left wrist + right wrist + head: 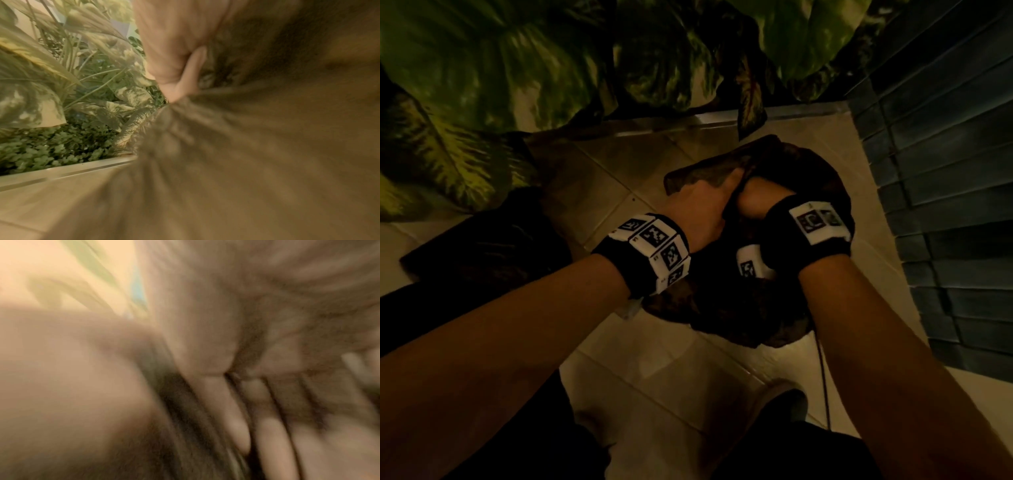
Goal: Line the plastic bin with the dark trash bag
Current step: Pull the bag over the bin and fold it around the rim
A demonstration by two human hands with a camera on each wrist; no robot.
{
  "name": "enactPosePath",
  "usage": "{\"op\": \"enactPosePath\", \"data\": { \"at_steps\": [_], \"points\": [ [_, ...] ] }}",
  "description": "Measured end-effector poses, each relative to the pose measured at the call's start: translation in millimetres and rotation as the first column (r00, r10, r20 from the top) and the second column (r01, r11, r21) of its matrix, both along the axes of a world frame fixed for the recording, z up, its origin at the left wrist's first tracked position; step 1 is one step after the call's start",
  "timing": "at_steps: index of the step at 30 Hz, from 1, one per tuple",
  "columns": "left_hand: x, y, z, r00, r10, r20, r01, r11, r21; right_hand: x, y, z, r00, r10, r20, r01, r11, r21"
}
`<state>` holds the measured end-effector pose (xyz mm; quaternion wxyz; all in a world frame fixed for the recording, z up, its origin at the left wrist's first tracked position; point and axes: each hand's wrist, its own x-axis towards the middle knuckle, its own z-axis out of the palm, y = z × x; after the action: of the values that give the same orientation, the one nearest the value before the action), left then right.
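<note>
The left hand (700, 209) has its fingers curled into a bunch of the dark trash bag (750, 301), which hangs crumpled over the tiled floor (654, 370) (leafy plants (482, 85) stand behind). Touching it on the right, the right hand (755, 202) seems clenched on the same gathered film, though blur hides the fingers. With 2 hands pulling 1 thin fold apart, it could tear or slip loose. The bin itself I cannot make out.

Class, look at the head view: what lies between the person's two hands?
A bunched fold of the dark trash bag lies between the left hand and right hand, both gripping it.
</note>
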<state>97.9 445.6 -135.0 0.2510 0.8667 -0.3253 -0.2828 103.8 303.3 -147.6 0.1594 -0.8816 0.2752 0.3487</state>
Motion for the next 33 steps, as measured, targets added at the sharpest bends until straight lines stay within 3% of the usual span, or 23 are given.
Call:
{"op": "enactPosePath", "data": {
  "at_steps": [2,5,7,9,11,13,15,19,21,22,24,26,27,29,30,31,33],
  "points": [
    [0,-1,2,1.000,0.002,-0.014,-0.001,1.000,0.002,5,-6,31,0.999,0.035,-0.040,-0.037,0.999,-0.033],
    [-1,1,3,0.999,0.021,0.024,-0.021,1.000,0.000,13,-23,42,0.996,-0.091,0.005,0.091,0.996,-0.017],
    [-4,2,7,0.999,0.021,0.026,-0.021,1.000,-0.021,9,-37,21,0.999,-0.016,0.037,0.020,0.993,-0.116],
    [-4,2,7,1.000,0.011,0.023,-0.010,1.000,-0.023,-1,-46,-5,0.996,0.074,-0.049,-0.080,0.987,-0.140],
    [-3,1,5,1.000,0.006,0.020,-0.006,1.000,-0.024,-11,-47,-30,0.991,-0.024,-0.134,0.011,0.995,-0.095],
    [-3,-1,5,1.000,0.004,0.016,-0.004,0.999,-0.034,-19,-33,-41,0.983,-0.009,-0.185,-0.006,0.997,-0.081],
    [-4,-2,4,1.000,0.007,0.018,-0.006,1.000,-0.030,-23,-23,-36,0.980,0.049,-0.195,-0.082,0.983,-0.165],
    [-3,-3,1,0.999,-0.001,0.035,0.001,1.000,-0.008,-13,-42,-32,0.992,-0.023,-0.124,0.001,0.984,-0.176],
    [-2,-4,1,0.999,-0.009,0.031,0.009,1.000,0.007,-6,-45,-5,0.997,-0.076,0.010,0.076,0.993,-0.091],
    [-1,-4,0,1.000,-0.011,0.029,0.011,1.000,0.012,-4,-46,10,0.977,-0.187,0.105,0.188,0.982,0.001],
    [-1,-4,-1,1.000,-0.004,0.022,0.005,1.000,-0.013,-4,-43,45,0.886,-0.421,0.194,0.385,0.901,0.199],
    [-1,-4,-1,1.000,0.001,0.018,0.000,0.999,-0.034,-7,-48,79,0.803,-0.516,0.298,0.432,0.848,0.306],
    [-1,-3,0,1.000,-0.001,0.019,0.001,1.000,-0.026,-10,-54,91,0.718,-0.553,0.423,0.413,0.828,0.380],
    [-2,-3,2,1.000,-0.004,0.025,0.004,1.000,0.004,-19,-60,119,0.451,-0.639,0.623,0.360,0.769,0.528],
    [-2,-3,3,1.000,-0.004,0.028,0.003,1.000,0.012,-26,-65,135,0.314,-0.687,0.655,0.317,0.727,0.610],
    [-2,-3,3,1.000,-0.005,0.030,0.004,1.000,0.019,-33,-73,149,0.246,-0.691,0.680,0.274,0.723,0.635],
    [-2,-3,3,0.999,-0.005,0.034,0.004,1.000,0.028,-42,-83,169,0.232,-0.665,0.710,0.204,0.747,0.633]
  ]
}}
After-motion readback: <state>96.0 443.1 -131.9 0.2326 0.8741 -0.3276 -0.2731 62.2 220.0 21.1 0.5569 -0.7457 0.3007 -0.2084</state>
